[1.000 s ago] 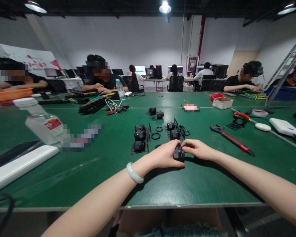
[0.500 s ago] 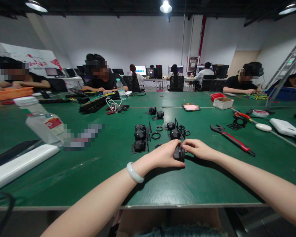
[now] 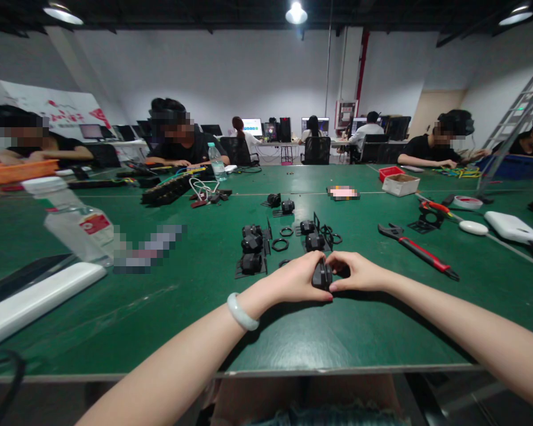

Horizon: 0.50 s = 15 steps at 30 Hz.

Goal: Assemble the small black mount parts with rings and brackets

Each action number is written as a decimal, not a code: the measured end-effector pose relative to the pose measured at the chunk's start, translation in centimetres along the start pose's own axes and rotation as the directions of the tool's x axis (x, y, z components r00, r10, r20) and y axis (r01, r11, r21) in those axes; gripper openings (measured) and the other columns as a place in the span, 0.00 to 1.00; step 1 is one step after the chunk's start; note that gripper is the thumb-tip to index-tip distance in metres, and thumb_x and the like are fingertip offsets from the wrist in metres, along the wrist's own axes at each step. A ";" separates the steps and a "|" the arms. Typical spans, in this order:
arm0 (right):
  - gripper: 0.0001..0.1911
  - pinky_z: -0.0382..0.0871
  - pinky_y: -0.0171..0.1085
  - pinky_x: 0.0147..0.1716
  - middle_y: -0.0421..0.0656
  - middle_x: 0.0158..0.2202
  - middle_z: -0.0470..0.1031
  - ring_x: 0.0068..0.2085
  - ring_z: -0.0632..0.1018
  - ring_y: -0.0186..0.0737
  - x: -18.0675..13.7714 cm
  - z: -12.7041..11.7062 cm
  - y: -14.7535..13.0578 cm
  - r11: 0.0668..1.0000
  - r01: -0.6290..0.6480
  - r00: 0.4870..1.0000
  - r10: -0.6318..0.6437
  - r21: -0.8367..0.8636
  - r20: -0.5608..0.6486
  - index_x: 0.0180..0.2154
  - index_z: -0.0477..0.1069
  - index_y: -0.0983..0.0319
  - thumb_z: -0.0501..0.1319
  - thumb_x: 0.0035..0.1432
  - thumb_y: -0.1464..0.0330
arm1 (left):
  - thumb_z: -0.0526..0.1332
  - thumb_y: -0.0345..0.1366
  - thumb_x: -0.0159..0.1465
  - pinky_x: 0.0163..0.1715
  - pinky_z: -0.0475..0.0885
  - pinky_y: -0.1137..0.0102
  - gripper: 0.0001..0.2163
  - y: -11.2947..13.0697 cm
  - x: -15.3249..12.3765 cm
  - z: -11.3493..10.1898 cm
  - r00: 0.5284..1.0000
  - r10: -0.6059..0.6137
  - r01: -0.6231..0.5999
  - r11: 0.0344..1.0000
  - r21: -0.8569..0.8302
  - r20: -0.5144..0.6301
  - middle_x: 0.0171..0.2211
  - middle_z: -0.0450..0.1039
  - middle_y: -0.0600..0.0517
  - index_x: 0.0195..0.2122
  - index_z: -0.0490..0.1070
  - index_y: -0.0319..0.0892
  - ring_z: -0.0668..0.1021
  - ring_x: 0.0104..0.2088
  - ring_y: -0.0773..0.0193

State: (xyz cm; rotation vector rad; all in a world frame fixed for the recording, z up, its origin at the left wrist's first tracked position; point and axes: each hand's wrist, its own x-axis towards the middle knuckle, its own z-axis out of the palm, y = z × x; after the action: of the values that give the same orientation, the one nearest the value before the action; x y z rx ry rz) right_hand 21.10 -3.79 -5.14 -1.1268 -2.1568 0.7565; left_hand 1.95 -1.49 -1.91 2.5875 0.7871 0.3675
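Note:
A small black plastic part [image 3: 322, 274] rests on the green table [image 3: 160, 307] in front of me. My left hand [image 3: 293, 281] curls round its left side, a pale bangle on the wrist. From the right, my right hand [image 3: 357, 272] pinches the part between thumb and forefinger. Just beyond my hands lie several similar black parts [image 3: 252, 245] and black rings [image 3: 280, 244].
A red-handled adjustable wrench [image 3: 415, 249] lies to the right, with a white box [image 3: 400, 184] and a red tray [image 3: 391, 173] beyond it. A plastic bottle [image 3: 77, 222] and a white bar [image 3: 35, 299] sit at the left. Other people work along the far table edge.
My right thumb and forefinger have closed round the part's right side, forming a ring. My left hand and the part have stayed in place.

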 end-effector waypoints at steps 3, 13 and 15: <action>0.22 0.64 0.35 0.35 0.42 0.33 0.69 0.34 0.69 0.36 0.0 0.0 0.0 1.000 -0.005 1.000 0.005 0.010 0.000 0.37 0.65 0.64 0.62 0.40 0.60 | 0.63 0.46 0.42 0.30 0.64 0.71 0.26 0.0 0.0 0.0 1.000 -0.004 0.004 1.000 0.007 0.000 0.35 0.65 0.51 0.41 0.59 0.42 0.71 0.34 0.60; 0.14 0.63 0.35 0.37 0.42 0.35 0.71 0.36 0.70 0.36 0.3 -0.1 -0.2 0.999 -0.030 1.000 0.030 0.030 -0.010 0.36 0.67 0.63 0.54 0.51 0.61 | 0.63 0.46 0.43 0.30 0.64 0.70 0.26 0.2 0.0 -0.1 1.000 0.006 -0.006 1.000 0.017 0.001 0.35 0.65 0.51 0.41 0.59 0.41 0.70 0.33 0.60; 0.14 0.63 0.35 0.37 0.42 0.34 0.71 0.35 0.70 0.36 0.4 -0.1 -0.1 0.999 -0.033 0.999 0.034 0.028 -0.013 0.36 0.67 0.64 0.53 0.52 0.60 | 0.63 0.46 0.43 0.30 0.64 0.70 0.26 0.2 0.1 -0.1 1.000 0.006 -0.006 1.000 0.021 -0.002 0.35 0.65 0.51 0.41 0.59 0.42 0.70 0.33 0.60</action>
State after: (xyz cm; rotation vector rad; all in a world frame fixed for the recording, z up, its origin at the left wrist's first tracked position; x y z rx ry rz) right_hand 20.92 -3.54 -4.89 -1.1532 -2.1144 0.7888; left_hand 2.06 -1.57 -1.69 2.6095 0.7886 0.3656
